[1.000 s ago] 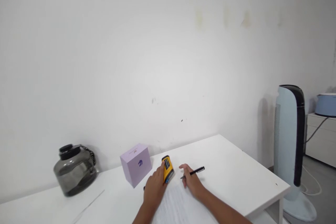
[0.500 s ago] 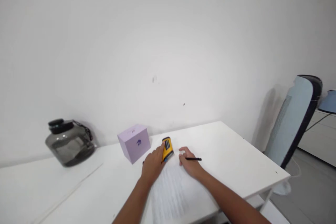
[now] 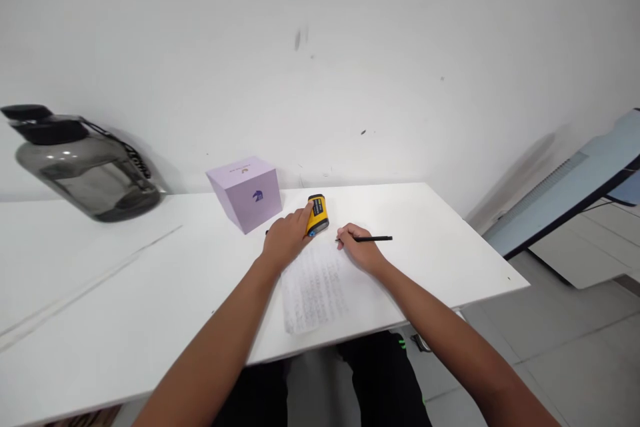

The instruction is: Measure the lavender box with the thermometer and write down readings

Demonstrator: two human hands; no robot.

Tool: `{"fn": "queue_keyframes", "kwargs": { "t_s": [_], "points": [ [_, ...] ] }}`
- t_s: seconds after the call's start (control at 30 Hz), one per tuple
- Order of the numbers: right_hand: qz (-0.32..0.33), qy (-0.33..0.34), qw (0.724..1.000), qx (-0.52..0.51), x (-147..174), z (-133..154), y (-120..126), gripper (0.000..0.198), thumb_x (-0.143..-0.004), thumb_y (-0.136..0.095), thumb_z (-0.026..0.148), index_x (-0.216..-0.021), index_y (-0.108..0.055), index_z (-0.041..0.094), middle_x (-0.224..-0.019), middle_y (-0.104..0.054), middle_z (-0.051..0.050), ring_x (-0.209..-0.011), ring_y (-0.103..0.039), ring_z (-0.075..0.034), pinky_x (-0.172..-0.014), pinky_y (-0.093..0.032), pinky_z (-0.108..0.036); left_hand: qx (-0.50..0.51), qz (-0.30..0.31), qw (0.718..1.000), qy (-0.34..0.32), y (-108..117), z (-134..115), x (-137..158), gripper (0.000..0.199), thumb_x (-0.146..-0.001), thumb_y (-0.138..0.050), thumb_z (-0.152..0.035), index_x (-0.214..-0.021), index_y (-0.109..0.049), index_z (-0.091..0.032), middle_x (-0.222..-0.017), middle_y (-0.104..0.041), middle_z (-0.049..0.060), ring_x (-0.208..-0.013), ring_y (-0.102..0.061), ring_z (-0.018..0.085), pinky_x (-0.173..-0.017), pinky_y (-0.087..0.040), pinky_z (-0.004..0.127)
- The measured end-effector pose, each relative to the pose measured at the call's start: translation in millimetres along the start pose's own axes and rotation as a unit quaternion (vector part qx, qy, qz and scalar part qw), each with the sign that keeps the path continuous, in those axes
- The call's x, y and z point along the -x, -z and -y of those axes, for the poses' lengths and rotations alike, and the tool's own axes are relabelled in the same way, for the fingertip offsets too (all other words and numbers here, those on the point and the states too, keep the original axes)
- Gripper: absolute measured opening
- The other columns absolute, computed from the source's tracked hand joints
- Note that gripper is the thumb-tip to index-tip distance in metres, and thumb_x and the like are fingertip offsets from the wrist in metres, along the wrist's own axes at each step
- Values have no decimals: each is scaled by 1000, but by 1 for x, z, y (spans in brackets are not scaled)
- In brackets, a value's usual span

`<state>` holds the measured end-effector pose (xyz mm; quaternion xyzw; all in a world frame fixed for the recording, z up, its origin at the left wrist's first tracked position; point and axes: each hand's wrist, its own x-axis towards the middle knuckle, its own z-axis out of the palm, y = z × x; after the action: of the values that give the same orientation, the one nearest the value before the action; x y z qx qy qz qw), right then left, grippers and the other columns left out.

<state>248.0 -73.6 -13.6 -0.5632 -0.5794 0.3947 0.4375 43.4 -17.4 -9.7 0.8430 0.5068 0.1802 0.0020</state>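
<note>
A sheet of paper (image 3: 315, 290) covered in rows of handwriting lies on the white table in front of me. My right hand (image 3: 361, 250) is closed round a black pen (image 3: 375, 238), its tip at the upper right part of the sheet. Beyond the sheet's top edge sits a yellow-and-black boxy device (image 3: 317, 215) with a dark label. My left hand (image 3: 286, 240) grips its left side, the thumb along it and the other fingers curled. A small dark tip shows at that hand's left edge; what it belongs to is hidden.
A lilac box (image 3: 254, 197) stands behind my left hand. Farther left is a large grey translucent bottle (image 3: 95, 177) with a black lid. The white table (image 3: 440, 253) meets the wall behind and ends at the right, where a tall pale-blue panel-like object (image 3: 555, 187) stands.
The view has tipped downward, showing more of the sheet and my legs. My right fingers have drawn in round the pen, bringing its tip to the paper. The left hand stays at the yellow-and-black device.
</note>
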Motion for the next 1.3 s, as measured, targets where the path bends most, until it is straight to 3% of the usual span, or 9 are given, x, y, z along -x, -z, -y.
{"fn": "queue_keyframes", "kwargs": {
  "t_s": [0.1,0.23,0.4,0.6,1.3],
  "points": [
    [15,3,1000,10,6,5,2,23,-85,-57,41,-75,-62,21,-69,-67,0,-67,-57,-16,-64,-42,-28,-6,8,1000,7,2,-2,0,62,-94,-54,-37,-151,-37,-21,-130,-63,16,-107,-65,30,-81,-47,35],
    [14,27,999,44,21,7,6,38,-88,-53,48,-61,-57,21,-54,-52,2,-57,-48,-14,-59,-38,-28,-7,16,1000,5,3,-2,0,61,-94,-53,-36,-151,-35,-20,-132,-62,16,-107,-64,30,-82,-47,35],
    [30,34,997,57,31,3,5,43,-84,-56,51,-53,-48,22,-52,-45,3,-55,-44,-13,-55,-35,-27,-11,23,1000,13,6,-4,1,65,-94,-55,-37,-153,-33,-22,-132,-62,14,-108,-64,29,-81,-47,34],
    [87,26,994,68,29,6,2,38,-80,-58,48,-55,-53,21,-55,-50,1,-57,-45,-13,-57,-35,-27,-40,46,998,20,14,-8,2,68,-94,-55,-35,-155,-27,-26,-133,-63,11,-107,-64,28,-76,-46,34],
    [84,24,994,70,28,0,1,38,-80,-57,46,-53,-50,21,-53,-45,3,-57,-41,-13,-56,-32,-27,-25,38,999,21,10,-4,1,71,-93,-52,-37,-158,-23,-26,-133,-63,12,-104,-65,29,-73,-46,35]
  ]
}}
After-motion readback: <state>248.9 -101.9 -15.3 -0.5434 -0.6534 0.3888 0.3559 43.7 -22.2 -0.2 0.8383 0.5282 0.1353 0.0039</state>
